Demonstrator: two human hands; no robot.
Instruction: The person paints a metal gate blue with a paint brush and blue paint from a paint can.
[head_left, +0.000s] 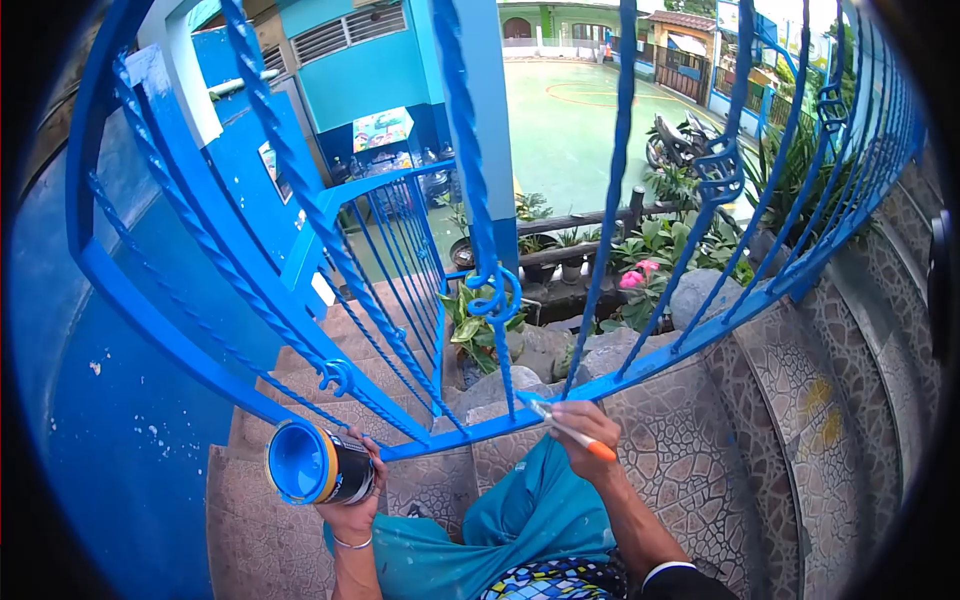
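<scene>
My left hand (362,495) is wrapped round a dark paint can (345,467), tilted so its mouth faces me, with blue paint inside. In my right hand (588,440) is a paintbrush (570,432) with an orange-tipped handle. Its bristles are at the blue bottom rail (490,428) of the metal railing, near the foot of a twisted bar (503,365). The fingers of my right hand are closed on the handle close to the rail. The can is held to the left, below the rail and apart from it.
Stone-patterned steps (665,455) curve around me and down beyond the railing. A blue wall (120,400) stands at left. Behind the bars are rocks (705,295), pink flowers (640,273), potted plants and a motorcycle (680,145) by a green court (570,120).
</scene>
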